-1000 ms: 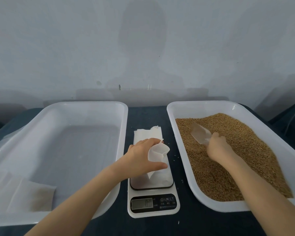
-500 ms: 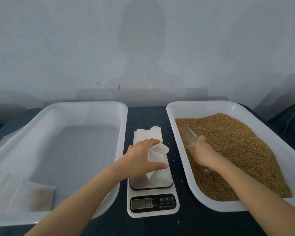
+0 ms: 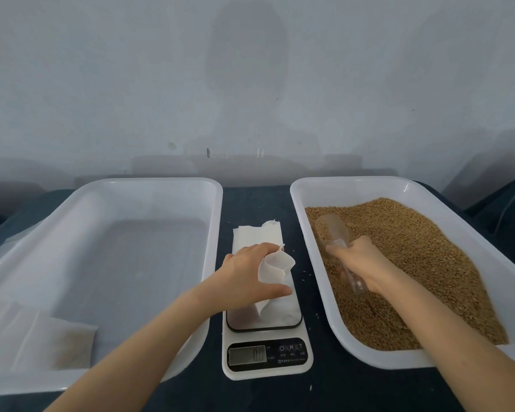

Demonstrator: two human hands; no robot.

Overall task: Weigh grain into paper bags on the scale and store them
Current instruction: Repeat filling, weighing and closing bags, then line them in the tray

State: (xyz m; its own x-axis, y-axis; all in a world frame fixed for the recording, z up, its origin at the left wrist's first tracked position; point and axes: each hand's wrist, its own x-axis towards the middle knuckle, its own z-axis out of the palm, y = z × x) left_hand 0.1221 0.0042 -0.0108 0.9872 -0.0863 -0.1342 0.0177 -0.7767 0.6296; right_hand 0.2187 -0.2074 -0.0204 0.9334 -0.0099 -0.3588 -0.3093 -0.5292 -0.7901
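Grain [image 3: 414, 263] and right tray [image 3: 351, 181]: brown kernels fill most of the white plastic tray on the right side of the dark tabletop [image 3: 256, 203].
Left tray [image 3: 149, 182]: same white plastic, on the left side, with the scale between the two trays.
Flat bags [image 3: 57, 343]: pale paper bags lying in the near left corner of the left tray, a brownish tint showing through them.
Scale [image 3: 235, 373]: white, just in front of me, with a dark-rimmed platform on its far half.
Bag stack [image 3: 250, 236]: flat white paper bags lying lengthwise over the platform and running past it onto the tabletop.
Right grip [image 3: 360, 260]: my fingers are curled round the scoop's handle, over the grain near the tray's left wall.
Left grip [image 3: 244, 275]: my thumb and fingers pinch the open bag over the platform.
Scoop [image 3: 332, 230]: clear plastic, bowl pointing away from me and lying against the grain. The handle's end sticks out below my grip. I cannot tell how much grain is in it.
Open bag [image 3: 277, 266]: small and white, mouth spread open and turned toward the right tray. I cannot tell whether its bottom rests on the stack.
Display [image 3: 247, 354]: reads 0.0.
Loose kernels [image 3: 306, 273]: a few on the tabletop between the scale and the right tray.
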